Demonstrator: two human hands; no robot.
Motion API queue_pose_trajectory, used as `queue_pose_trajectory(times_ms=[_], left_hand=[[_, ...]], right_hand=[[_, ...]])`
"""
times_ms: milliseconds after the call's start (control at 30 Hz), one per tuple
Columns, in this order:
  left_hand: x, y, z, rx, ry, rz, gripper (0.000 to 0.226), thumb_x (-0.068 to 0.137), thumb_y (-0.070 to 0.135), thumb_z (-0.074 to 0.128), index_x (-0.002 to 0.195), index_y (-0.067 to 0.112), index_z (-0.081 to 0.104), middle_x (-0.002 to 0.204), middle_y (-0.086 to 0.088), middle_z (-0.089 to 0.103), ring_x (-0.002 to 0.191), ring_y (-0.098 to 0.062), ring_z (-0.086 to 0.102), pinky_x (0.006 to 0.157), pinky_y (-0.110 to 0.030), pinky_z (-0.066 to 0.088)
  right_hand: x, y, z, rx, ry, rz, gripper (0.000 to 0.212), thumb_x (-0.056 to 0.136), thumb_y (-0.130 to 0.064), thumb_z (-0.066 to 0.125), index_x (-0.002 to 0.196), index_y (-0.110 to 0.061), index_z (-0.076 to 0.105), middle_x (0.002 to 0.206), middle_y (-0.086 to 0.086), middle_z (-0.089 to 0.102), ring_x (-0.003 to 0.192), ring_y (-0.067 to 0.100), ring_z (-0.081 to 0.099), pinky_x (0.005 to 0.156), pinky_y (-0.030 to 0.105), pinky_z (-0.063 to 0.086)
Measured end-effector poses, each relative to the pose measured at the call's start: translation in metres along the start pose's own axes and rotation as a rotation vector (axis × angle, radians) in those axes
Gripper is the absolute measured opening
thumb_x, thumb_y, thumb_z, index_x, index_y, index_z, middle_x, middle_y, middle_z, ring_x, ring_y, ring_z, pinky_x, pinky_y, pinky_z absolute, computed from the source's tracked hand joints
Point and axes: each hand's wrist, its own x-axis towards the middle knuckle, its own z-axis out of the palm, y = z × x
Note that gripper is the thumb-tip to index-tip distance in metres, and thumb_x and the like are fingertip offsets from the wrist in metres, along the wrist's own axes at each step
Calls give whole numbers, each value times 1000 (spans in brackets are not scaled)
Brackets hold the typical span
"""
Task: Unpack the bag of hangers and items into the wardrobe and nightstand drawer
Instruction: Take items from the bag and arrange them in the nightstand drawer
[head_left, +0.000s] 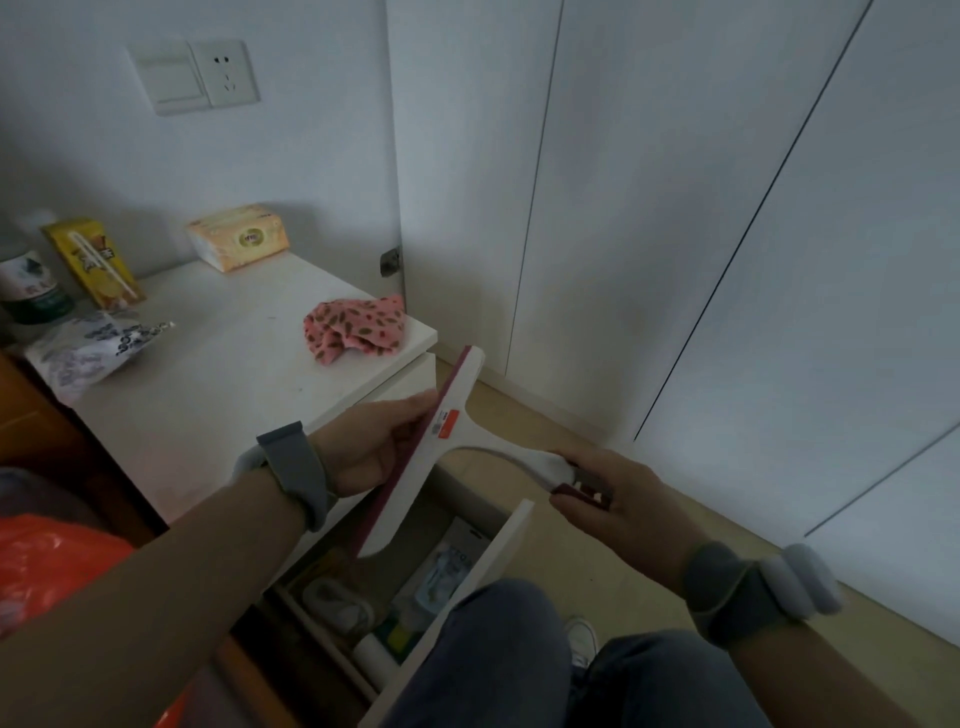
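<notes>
I hold a white squeegee with a dark red blade edge above the open nightstand drawer. My left hand grips the long blade bar near its middle. My right hand holds the end of the handle, fingers curled round its red and grey tip. The drawer holds several small items, partly hidden by my arm and knee. An orange plastic bag lies at the lower left. The white wardrobe doors at the right are closed.
On the white nightstand top lie a pink spotted cloth, a tissue pack, a yellow carton, a bottle and a crumpled wrapper. My knees sit by the drawer front.
</notes>
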Motion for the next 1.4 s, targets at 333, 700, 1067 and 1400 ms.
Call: queue_pose_trajectory(times_ms=[333, 700, 1067, 1400], left_hand=[[19, -29, -15, -5, 136, -67, 27, 90, 17, 56, 110, -1, 62, 97, -14, 66, 87, -23, 63, 71, -32, 52], [43, -62, -39, -31, 232, -134, 19, 92, 16, 54, 94, 2, 66, 81, -13, 67, 79, -25, 61, 66, -34, 51], [79, -126, -71, 49, 380, -311, 35, 95, 17, 51, 125, -1, 49, 115, -18, 62, 105, -30, 60, 98, -43, 46], [79, -198, -112, 301, 448, -364, 12, 85, 19, 60, 73, 16, 61, 83, -14, 66, 78, -26, 61, 66, -27, 49]], right_hand=[[12, 22, 19, -31, -67, 132, 41, 86, -38, 62, 124, -26, 55, 100, -17, 56, 83, -7, 53, 71, 6, 41], [25, 50, 40, 914, -166, 825, 20, 94, -12, 52, 106, -1, 64, 89, 11, 60, 76, 16, 60, 65, 20, 58], [45, 85, 75, 1036, -110, 1006, 12, 88, 3, 55, 96, 9, 63, 82, 18, 64, 70, 20, 62, 55, 20, 58], [100, 120, 180, 775, -52, 1161, 10, 85, 2, 63, 76, 3, 63, 74, 18, 61, 64, 23, 62, 58, 27, 58]])
